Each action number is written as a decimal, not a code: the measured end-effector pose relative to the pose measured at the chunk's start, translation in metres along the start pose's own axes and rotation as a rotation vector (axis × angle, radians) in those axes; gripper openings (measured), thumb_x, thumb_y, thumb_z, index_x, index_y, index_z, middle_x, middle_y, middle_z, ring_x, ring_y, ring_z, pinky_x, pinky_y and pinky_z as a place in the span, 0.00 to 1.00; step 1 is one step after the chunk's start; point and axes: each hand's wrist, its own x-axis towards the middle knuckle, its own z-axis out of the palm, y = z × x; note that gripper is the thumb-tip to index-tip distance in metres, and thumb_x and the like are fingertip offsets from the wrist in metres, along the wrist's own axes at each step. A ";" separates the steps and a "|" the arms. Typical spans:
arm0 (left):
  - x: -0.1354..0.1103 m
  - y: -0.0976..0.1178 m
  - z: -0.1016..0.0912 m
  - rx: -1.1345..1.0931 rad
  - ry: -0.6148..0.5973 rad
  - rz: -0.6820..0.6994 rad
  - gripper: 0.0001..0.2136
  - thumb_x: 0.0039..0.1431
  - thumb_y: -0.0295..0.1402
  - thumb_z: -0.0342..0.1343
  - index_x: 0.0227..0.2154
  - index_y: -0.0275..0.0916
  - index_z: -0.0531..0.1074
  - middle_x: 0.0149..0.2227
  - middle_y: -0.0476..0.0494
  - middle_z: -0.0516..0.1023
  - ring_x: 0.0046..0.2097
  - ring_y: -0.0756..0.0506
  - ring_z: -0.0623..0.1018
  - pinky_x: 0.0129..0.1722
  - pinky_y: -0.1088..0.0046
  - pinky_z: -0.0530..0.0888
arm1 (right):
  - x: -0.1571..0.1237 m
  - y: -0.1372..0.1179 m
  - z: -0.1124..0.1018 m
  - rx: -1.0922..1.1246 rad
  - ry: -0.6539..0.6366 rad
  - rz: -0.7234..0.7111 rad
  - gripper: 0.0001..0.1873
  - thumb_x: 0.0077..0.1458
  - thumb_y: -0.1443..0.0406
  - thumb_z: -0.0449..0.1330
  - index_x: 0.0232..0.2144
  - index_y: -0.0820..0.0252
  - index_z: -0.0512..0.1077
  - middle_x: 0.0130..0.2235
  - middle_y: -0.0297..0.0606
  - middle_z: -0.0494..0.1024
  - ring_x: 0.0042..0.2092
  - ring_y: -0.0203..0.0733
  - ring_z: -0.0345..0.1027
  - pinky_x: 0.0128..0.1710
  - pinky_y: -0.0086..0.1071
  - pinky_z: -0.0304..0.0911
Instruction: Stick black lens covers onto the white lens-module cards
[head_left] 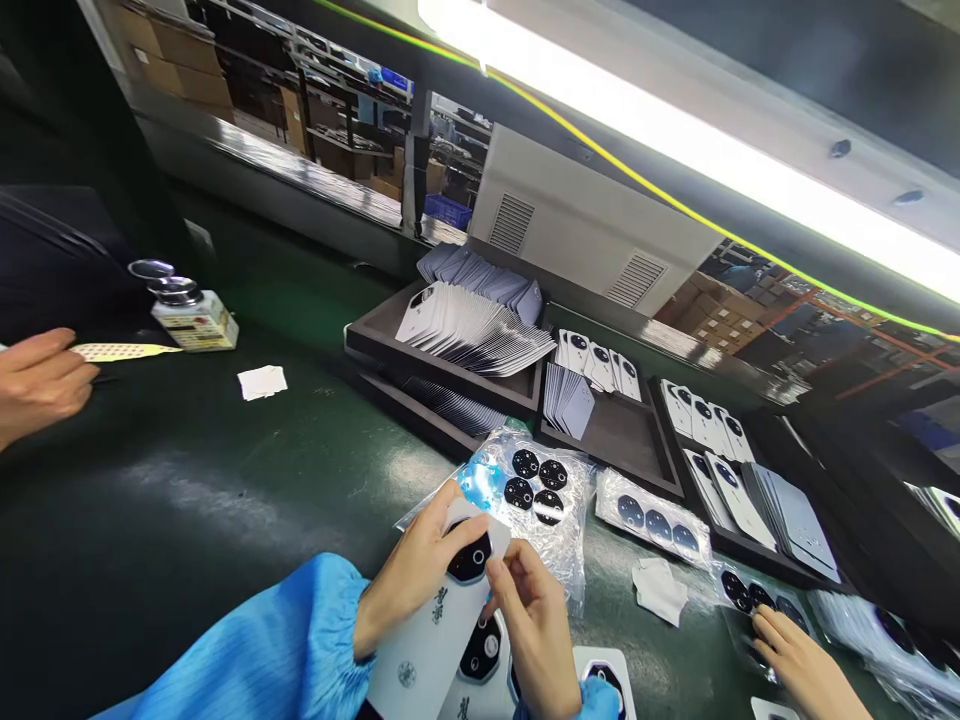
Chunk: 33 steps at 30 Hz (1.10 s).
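My left hand (414, 580) is closed around a white phone back cover (431, 640) with a black round camera plate (471, 560), held tilted above the green bench. My right hand (534, 625) pinches at the cover's top edge beside that plate; what sits between its fingertips is too small to make out. More white covers (480, 655) with black plates lie under my hands. Just beyond them a clear plastic bag (541, 495) carries several black round plates.
Dark trays (375, 335) of stacked white covers run along the back, with more trays (739, 545) to the right. A co-worker's hand (37, 385) at the far left holds a paper strip near a small bottle (191, 312). Another person's hand (802, 665) rests at lower right.
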 end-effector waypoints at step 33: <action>-0.009 0.001 -0.002 0.052 -0.274 -0.057 0.19 0.45 0.36 0.59 0.42 0.39 0.68 0.41 0.46 0.75 0.45 0.41 0.73 0.43 0.69 0.69 | -0.041 0.002 -0.262 -0.292 0.483 -0.384 0.33 0.58 0.42 0.46 0.13 0.54 0.66 0.16 0.31 0.57 0.17 0.30 0.47 0.15 0.28 0.42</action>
